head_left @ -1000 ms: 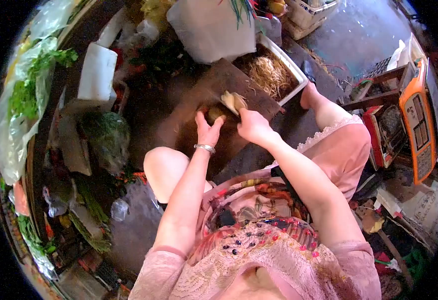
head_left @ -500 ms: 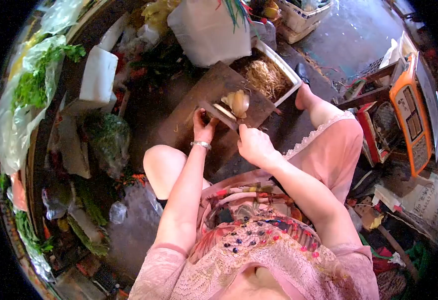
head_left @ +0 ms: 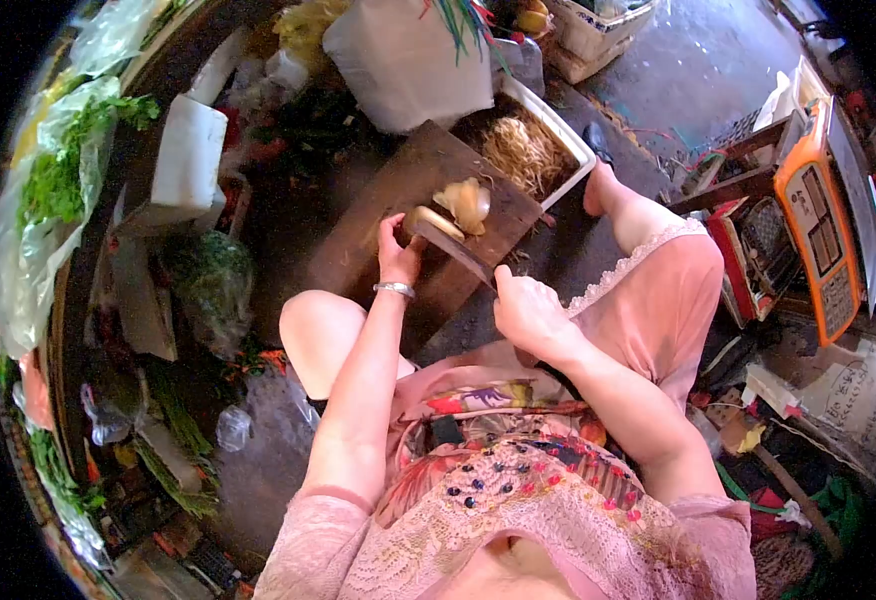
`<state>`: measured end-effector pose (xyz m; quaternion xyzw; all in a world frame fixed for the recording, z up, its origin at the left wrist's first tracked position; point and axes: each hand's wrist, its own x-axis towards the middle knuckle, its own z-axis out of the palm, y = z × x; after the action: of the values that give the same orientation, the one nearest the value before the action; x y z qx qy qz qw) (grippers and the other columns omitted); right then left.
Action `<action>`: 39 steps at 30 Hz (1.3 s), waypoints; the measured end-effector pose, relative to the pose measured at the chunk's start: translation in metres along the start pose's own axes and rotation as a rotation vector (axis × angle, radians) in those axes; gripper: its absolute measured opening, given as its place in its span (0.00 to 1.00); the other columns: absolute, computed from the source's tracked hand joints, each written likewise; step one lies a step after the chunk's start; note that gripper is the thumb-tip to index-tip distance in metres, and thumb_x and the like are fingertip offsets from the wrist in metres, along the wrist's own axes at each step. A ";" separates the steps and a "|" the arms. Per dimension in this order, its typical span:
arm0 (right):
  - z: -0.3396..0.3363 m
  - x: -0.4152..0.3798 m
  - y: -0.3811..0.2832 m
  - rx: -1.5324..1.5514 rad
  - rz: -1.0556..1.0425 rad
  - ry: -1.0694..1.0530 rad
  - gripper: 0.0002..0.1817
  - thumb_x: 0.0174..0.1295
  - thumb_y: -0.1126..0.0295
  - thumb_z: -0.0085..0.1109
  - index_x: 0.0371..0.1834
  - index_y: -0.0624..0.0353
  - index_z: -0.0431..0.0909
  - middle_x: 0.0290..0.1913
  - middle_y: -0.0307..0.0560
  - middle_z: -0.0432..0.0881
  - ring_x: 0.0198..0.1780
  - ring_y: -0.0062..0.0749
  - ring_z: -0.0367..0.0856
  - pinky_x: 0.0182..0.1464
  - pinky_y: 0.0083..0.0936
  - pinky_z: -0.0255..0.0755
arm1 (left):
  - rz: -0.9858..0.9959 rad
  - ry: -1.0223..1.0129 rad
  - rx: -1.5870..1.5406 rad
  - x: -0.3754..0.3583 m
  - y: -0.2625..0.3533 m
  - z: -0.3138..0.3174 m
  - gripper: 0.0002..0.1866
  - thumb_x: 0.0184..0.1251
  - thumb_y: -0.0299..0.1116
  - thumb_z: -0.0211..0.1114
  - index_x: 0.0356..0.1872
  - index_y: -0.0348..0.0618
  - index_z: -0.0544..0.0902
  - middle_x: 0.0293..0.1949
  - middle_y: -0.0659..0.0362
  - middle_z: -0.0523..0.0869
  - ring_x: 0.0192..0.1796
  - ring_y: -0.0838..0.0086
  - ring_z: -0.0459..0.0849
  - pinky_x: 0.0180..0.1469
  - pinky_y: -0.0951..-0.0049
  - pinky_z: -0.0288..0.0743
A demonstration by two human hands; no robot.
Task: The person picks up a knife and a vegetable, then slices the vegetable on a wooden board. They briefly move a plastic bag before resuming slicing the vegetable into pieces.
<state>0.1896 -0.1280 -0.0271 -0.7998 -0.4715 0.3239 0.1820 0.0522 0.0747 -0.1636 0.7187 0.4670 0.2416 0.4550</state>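
A dark wooden board [head_left: 358,270] lies between my knees. My right hand [head_left: 533,315] is closed round the handle of a knife [head_left: 463,255], whose blade runs up and left across the board. At the far end of the blade, my left hand [head_left: 398,255] has its fingers curled against a pale cream vegetable piece [head_left: 436,222]. The blade lies along the near side of this piece. Just beyond it sits a small pile of pale yellowish slices [head_left: 465,203]. The handle is mostly hidden inside my right fist.
Past the board stands a white foam box [head_left: 583,165] holding straw-like strands [head_left: 523,150], beside a large whitish plastic-covered container [head_left: 413,70]. An orange scale [head_left: 818,230] stands to the right. Bagged greens [head_left: 208,285] and a white foam block [head_left: 190,155] are on the left.
My right hand and the knife have shifted slightly right and down. More of the pale piece now shows above the blade. My left hand has tilted a little; the whole view has shifted slightly.
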 end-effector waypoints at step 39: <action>-0.007 0.002 -0.006 -0.013 0.028 -0.048 0.10 0.57 0.73 0.48 0.39 0.67 0.68 0.32 0.68 0.80 0.39 0.63 0.80 0.44 0.53 0.72 | 0.058 0.023 -0.056 0.003 -0.014 0.006 0.27 0.50 0.25 0.73 0.52 0.41 0.73 0.50 0.54 0.77 0.54 0.65 0.74 0.61 0.69 0.66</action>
<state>0.1914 -0.1231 -0.0189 -0.7994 -0.4668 0.3423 0.1609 0.0516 0.0766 -0.1784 0.7160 0.4443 0.2759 0.4624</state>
